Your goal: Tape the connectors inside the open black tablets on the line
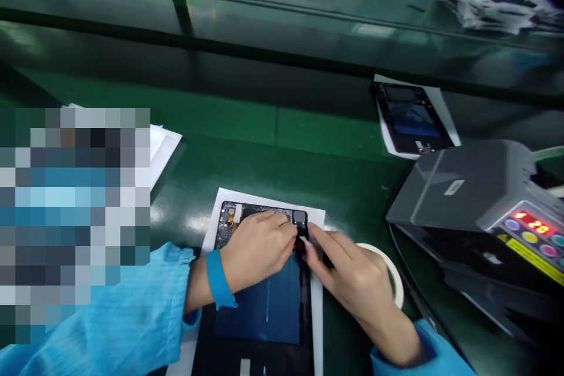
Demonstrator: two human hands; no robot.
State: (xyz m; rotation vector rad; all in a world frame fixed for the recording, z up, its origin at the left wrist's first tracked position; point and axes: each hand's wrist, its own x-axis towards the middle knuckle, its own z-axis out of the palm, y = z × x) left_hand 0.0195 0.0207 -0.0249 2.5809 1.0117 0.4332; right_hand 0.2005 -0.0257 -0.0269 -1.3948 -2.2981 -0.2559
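Observation:
An opened tablet (258, 314) lies on a white sheet (318, 305), its circuit boards and a large dark blue battery exposed. My left hand (259, 241) rests over the tablet's upper part, fingers pinched together near its top right corner; whatever they grip is hidden. My right hand (355, 270) comes in from the right at the same corner. Between its thumb and index finger shows a small white strip (305, 240), too small to identify further. The fingertips of both hands are close together. A blue band circles my left wrist.
A grey machine (467, 194) with a red lit display and coloured buttons stands at right. Beside my right hand lies a white ring-shaped roll (396, 276). Another opened tablet (409, 117) lies farther back. White-wrapped items (493, 6) are stacked behind. The left side is pixelated.

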